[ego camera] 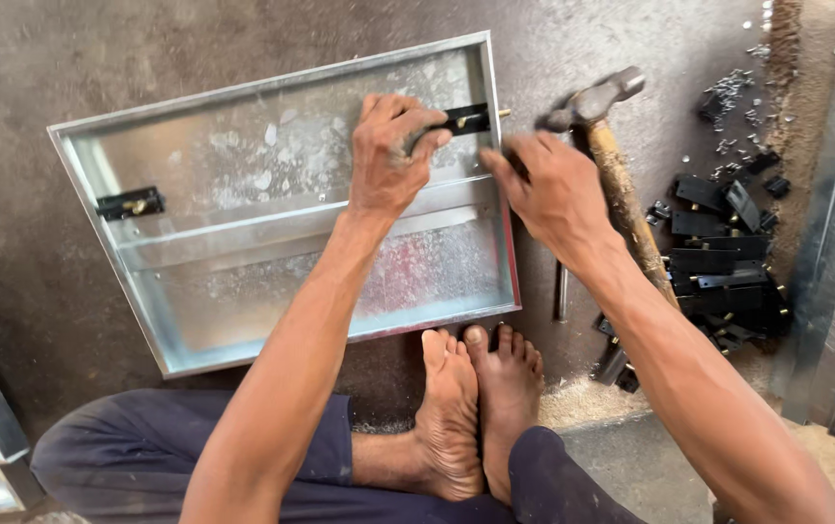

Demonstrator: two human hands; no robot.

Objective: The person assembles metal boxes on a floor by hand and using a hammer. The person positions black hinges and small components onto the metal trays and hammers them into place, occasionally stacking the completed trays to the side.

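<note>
The left hand (390, 150) presses a black latch (466, 120) against the right wall of a shallow metal tray (272, 82) on the floor, while the right hand (548, 189), at three o'clock from it, pinches at the tray's outer edge beside a hammer (607, 146), with black metal parts (723, 257) piled farther toward three o'clock.

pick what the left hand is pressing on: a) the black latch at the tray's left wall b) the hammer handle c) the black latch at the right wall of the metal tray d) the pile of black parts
c: the left hand lies over the black latch at the right wall of the metal tray, while the hammer lies on the floor beside the right hand.
</note>
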